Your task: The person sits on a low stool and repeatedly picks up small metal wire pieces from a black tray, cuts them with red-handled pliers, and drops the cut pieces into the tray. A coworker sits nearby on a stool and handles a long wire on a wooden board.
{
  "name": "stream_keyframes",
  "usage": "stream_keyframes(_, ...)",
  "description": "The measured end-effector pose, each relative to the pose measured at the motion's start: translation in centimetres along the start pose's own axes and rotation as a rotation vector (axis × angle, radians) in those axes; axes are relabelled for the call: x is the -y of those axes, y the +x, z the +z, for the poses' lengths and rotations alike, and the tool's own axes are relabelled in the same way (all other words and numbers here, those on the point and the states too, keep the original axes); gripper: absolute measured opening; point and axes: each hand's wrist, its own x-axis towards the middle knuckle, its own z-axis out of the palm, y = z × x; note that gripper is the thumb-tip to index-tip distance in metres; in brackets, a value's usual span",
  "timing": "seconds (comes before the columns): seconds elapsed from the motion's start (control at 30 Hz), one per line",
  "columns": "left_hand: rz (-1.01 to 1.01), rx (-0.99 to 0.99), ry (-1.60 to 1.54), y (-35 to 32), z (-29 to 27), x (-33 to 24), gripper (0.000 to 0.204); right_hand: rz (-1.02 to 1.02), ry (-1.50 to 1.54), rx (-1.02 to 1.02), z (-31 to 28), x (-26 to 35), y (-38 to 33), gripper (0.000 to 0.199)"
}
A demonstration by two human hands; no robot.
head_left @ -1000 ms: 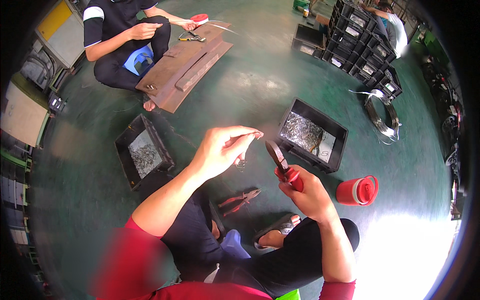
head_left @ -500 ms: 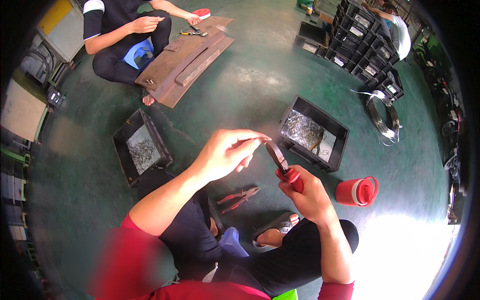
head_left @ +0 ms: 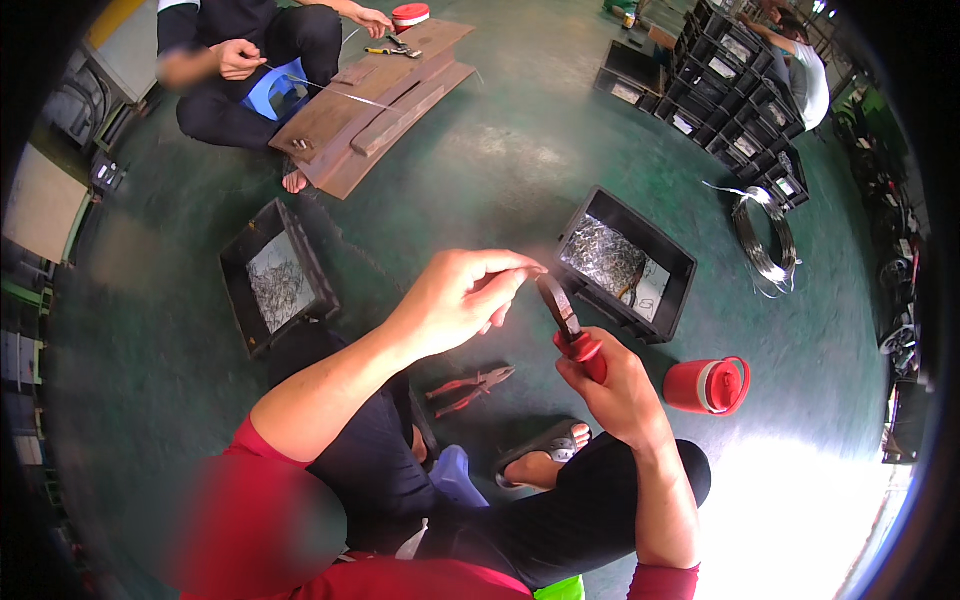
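Note:
In front of me my right hand [head_left: 622, 392] is wrapped round the red handles of a pair of pliers [head_left: 562, 312], whose dark jaws point up and to the left. My left hand [head_left: 455, 302] pinches thumb and forefinger together right at the jaw tips. Whatever it holds there is too small to make out. Below my hands, a second pair of pliers [head_left: 472, 388] with red handles lies on the green floor, its jaws toward the right.
Black crates with thin metal pieces stand at the right [head_left: 628, 265] and left [head_left: 278, 278]. A red jug [head_left: 708, 386] and a wire coil [head_left: 765, 238] are at the right. Beyond, a co-worker sits by a brown board [head_left: 375, 105]; another person is behind stacked crates [head_left: 735, 90].
The view has shifted slightly. My hands and the pliers keep nearly the same pose. The co-worker's hand has moved left and down, and a long thin strip now shows across the board.

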Motion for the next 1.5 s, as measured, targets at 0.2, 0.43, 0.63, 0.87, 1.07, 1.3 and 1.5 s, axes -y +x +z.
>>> stream_keyframes(0.2,-0.007,-0.015,0.053,-0.2,-0.1,-0.1,0.025,0.007,0.008,0.014,0.3,-0.1,0.1,0.029)
stream_keyframes(0.43,-0.02,0.0,0.048,-0.1,-0.1,0.0,0.025,0.042,0.018,0.029,0.2,0.1,0.1,0.029)
stream_keyframes(0.63,-0.04,0.059,-0.179,-0.1,-0.1,0.2,0.028,0.016,-0.036,-0.037,0.4,0.1,0.2,0.024)
stream_keyframes(0.87,-0.038,0.108,-0.234,-0.2,0.0,0.1,0.031,0.026,-0.02,-0.042,0.4,-0.3,0.4,0.026)
stream_keyframes(1.07,-0.011,0.052,-0.144,-0.5,1.1,-0.1,0.031,0.045,-0.045,-0.091,1.3,-1.0,1.2,0.021)
stream_keyframes(1.3,-0.05,-0.038,-0.189,-1.1,2.1,0.0,0.028,-0.044,-0.15,-0.172,2.1,-1.8,2.0,0.023)
stream_keyframes(1.5,-0.035,-0.111,-0.156,-1.1,2.6,0.4,0.028,-0.11,-0.156,-0.232,2.9,-2.6,2.7,0.021)
